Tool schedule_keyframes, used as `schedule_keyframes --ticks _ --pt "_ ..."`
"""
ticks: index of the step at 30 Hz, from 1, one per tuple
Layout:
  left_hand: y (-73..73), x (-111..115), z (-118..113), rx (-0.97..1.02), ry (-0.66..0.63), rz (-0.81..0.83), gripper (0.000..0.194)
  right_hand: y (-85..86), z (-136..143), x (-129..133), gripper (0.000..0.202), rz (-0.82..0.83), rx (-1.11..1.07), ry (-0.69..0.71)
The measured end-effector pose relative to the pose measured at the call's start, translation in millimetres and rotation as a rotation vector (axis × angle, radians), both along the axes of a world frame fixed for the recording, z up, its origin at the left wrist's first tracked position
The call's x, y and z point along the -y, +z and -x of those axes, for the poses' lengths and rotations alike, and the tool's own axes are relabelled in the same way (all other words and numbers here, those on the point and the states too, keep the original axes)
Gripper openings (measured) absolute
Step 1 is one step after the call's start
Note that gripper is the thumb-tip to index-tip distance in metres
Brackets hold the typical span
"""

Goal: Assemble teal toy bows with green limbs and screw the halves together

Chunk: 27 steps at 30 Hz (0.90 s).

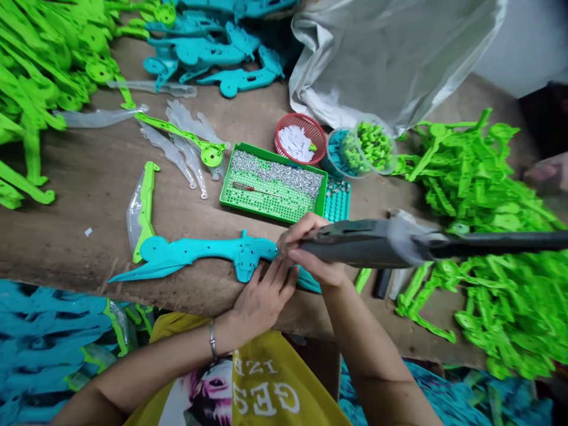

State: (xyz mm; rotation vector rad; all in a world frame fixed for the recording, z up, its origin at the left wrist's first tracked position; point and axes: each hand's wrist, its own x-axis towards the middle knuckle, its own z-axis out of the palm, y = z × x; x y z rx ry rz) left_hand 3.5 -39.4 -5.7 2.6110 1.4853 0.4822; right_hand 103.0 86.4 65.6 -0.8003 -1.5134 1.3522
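Observation:
A long blue plastic part (195, 251) lies across the near side of the table, its pointed end to the left. My left hand (266, 296), with a metal bracelet at the wrist, holds this part down near its right half, fingers pressed against it. In my right hand (315, 248) is a dark grey electric screwdriver (355, 242), held almost level. Its front end is hidden by my fingers, right over the blue part. Touching the blue part's left end is a green plastic arm (145, 207) with a clear plastic piece (134, 213).
Beyond my hands stands a green tray (275, 207) of screws with a small screwdriver (251, 189). Behind it are a red basket (313, 133) of white pieces and tubs (375, 145) of small parts. Green parts (497, 296) pile up right and left; blue parts (208, 53) lie behind.

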Motion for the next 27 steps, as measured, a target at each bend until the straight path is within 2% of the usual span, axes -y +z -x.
schedule_keyframes --ticks 2,5,7,11,14,25,27 --pt "-0.5 0 1 -0.018 0.005 -0.028 0.055 6.1 7 -14 0.022 -0.088 -0.103 -0.03" --pt "-2.5 1 1 -0.026 0.012 -0.061 0.053 4.5 20 -37 0.023 -0.187 -0.195 -0.274" --pt "-3.3 1 2 -0.027 0.013 -0.057 0.052 -3.6 27 -49 0.024 -0.196 -0.178 -0.352" --pt "-3.0 1 3 -0.036 0.006 -0.044 0.052 -23.6 31 -58 0.024 -0.161 -0.086 -0.374" --pt "-2.5 1 2 -0.035 0.016 -0.059 0.051 -31.6 29 -59 0.025 -0.147 -0.073 -0.393" --pt "-3.5 1 2 -0.028 0.02 -0.046 0.052 -33.7 32 -63 0.032 -0.159 -0.107 -0.4" --pt "-3.2 1 2 -0.03 0.02 -0.039 0.053 -29.5 31 -62 0.032 -0.164 -0.097 -0.396"
